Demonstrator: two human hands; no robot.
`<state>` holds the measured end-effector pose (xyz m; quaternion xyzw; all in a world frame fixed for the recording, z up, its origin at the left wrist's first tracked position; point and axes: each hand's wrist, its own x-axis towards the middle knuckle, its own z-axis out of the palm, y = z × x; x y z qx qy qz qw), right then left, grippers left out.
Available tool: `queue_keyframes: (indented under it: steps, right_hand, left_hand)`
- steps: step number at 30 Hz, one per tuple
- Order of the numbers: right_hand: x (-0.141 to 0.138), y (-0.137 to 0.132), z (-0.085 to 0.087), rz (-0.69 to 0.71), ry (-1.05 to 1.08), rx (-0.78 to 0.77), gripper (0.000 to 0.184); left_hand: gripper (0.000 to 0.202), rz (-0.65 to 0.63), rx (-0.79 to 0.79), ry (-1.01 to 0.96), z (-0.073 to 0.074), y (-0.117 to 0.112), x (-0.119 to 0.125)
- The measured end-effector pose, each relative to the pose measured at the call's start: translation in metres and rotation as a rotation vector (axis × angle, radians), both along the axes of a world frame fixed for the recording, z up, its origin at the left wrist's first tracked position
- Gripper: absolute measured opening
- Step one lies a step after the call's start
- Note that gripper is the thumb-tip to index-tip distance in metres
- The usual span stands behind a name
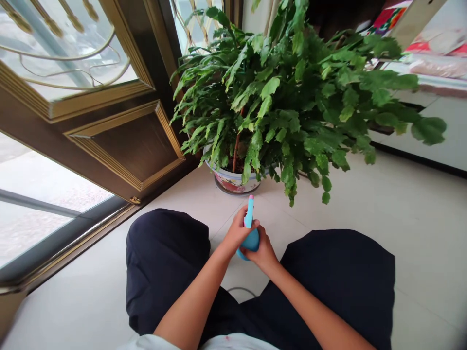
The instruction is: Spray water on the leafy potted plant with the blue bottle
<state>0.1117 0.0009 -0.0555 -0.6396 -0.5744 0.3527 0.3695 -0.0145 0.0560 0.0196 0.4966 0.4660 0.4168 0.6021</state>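
Between my knees I hold a blue spray bottle [251,240] with a light blue spray head and a pink nozzle tip that points toward the plant. My left hand [236,229] is closed around the neck and trigger area. Lower down, my right hand [263,249] wraps the side of the bottle's body. Just beyond the nozzle stands a big leafy green potted plant [277,97], its flat segmented stems drooping over the rim. Its flowered ceramic pot [233,181] rests on a dark saucer, partly hidden by leaves.
On the left a brown door [134,141] with gold trim and a glass panel stands beside the threshold. Pale floor tiles [365,204] spread around my dark trousers [164,262]. A white cabinet [445,126] is at the right, with packaged items on it.
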Motion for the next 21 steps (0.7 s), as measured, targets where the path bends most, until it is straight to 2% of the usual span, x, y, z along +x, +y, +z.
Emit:
queue_keyframes:
  steps: [3, 5, 7, 9, 10, 12, 14, 17, 19, 21]
  right_hand:
    - [0.013, 0.002, 0.002, 0.052, 0.127, -0.149, 0.062]
    - [0.024, 0.003, 0.003, -0.022, 0.21, -0.206, 0.055]
    - [0.034, 0.004, 0.002, -0.065, 0.2, -0.167, 0.063]
    - [0.041, 0.002, -0.002, -0.065, 0.173, -0.11, 0.072]
    - [0.042, 0.0, -0.005, -0.057, 0.17, -0.108, 0.073]
    - [0.042, -0.003, -0.011, -0.02, 0.168, -0.147, 0.07]
    - [0.04, -0.003, -0.015, 0.029, 0.146, -0.165, 0.068]
    - [0.036, 0.009, -0.011, 0.033, 0.111, -0.059, 0.068]
    - [0.034, 0.026, -0.001, 0.002, 0.149, 0.059, 0.074]
    - [0.031, 0.047, 0.011, -0.018, 0.202, 0.103, 0.077]
  left_hand:
    - [0.077, -0.056, -0.078, -0.19, -0.014, -0.008, -0.011]
    - [0.085, 0.052, -0.214, -0.255, -0.031, -0.018, -0.013]
    - [0.083, 0.227, -0.494, -0.212, -0.052, -0.031, -0.009]
    - [0.079, 0.203, -0.912, -0.3, -0.074, -0.046, 0.002]
    - [0.082, 0.107, -1.035, -0.456, -0.084, -0.052, 0.007]
    - [0.089, -0.034, -1.069, -0.816, -0.098, -0.061, 0.017]
    - [0.085, -0.028, -1.018, -1.008, -0.106, -0.062, 0.019]
    - [0.074, 0.109, -0.964, -1.035, -0.106, -0.051, 0.013]
    - [0.072, 0.159, -0.965, -1.012, -0.103, -0.041, 0.007]
    - [0.073, 0.19, -0.992, -1.004, -0.098, -0.033, 0.004]
